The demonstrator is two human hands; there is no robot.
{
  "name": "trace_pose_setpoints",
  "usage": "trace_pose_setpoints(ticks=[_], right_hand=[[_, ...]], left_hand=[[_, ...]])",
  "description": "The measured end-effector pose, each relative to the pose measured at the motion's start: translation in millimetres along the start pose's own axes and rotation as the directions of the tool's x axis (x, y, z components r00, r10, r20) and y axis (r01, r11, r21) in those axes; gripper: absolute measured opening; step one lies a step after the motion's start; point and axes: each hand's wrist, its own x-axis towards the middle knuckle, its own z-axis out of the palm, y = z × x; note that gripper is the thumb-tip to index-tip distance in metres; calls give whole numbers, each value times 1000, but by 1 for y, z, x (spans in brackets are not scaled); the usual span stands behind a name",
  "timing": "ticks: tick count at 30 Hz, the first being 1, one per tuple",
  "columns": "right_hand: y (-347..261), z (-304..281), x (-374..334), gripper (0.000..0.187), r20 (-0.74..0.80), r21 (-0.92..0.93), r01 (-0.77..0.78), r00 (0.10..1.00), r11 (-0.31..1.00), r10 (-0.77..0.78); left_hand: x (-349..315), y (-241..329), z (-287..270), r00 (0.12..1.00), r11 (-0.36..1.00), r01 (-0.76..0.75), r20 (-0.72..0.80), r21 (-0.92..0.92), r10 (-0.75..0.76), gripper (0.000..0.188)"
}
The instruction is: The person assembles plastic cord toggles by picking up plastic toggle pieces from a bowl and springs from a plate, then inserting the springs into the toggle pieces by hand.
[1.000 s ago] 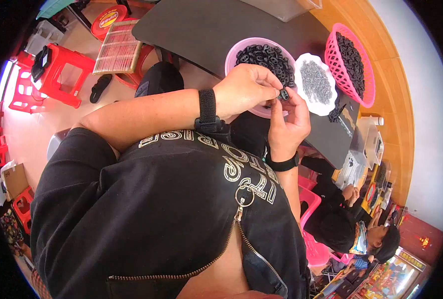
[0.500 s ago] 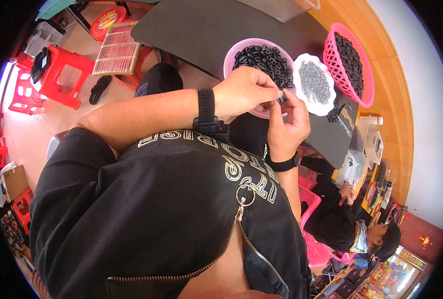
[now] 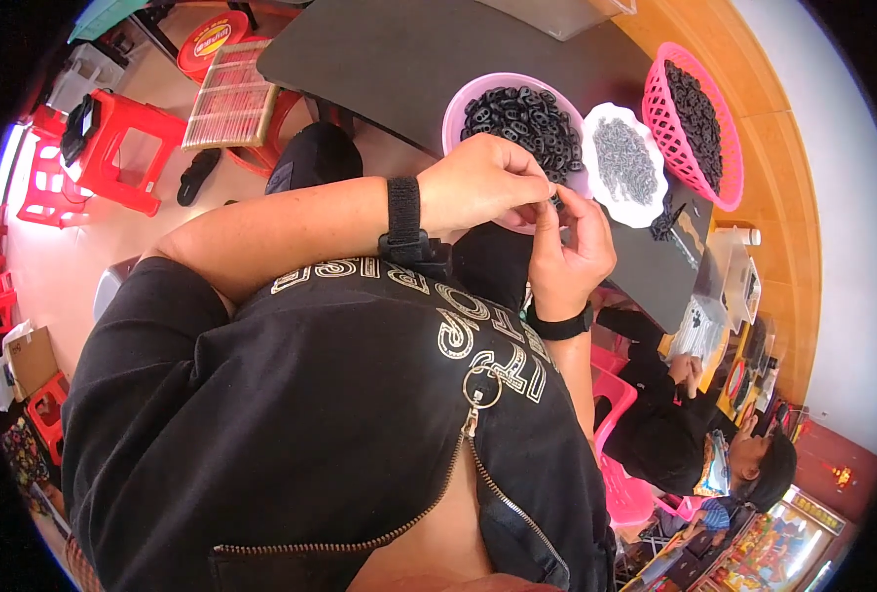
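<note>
My left hand (image 3: pixel 480 183) and my right hand (image 3: pixel 574 259) meet fingertip to fingertip at the near right rim of a pink bowl (image 3: pixel 447 126). Between them they pinch a small black plastic piece (image 3: pixel 557 201), mostly covered by the fingers. Many black pieces with holes (image 3: pixel 517 116) fill the bowl. Just right of it, a white scalloped dish (image 3: pixel 646 209) holds a heap of small silvery-grey parts (image 3: pixel 624 163), too fine to name.
A pink lattice basket (image 3: pixel 658 99) of black parts stands at the right on the dark table (image 3: pixel 369 59). A clear bin (image 3: pixel 557 15) is at the far edge. At the lower right sits another person (image 3: pixel 665 424). Red stools (image 3: pixel 128 148) stand on the floor at left.
My fingertips have closed further over the small black piece, so less of it shows. Both hands stay in nearly the same place. The seated person's hand has shifted slightly.
</note>
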Motion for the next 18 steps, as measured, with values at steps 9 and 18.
trace_pose_setpoints(ticks=[9,18], right_hand=[[32,-62,70,23,-10,190,-355,932,915,363],[90,-73,39,16,-101,234,-588,777,774,621]], left_hand=[[4,7,-25,919,802,-323,-34,503,392,19],[-8,14,-49,810,601,-371,-69,708,582,14]])
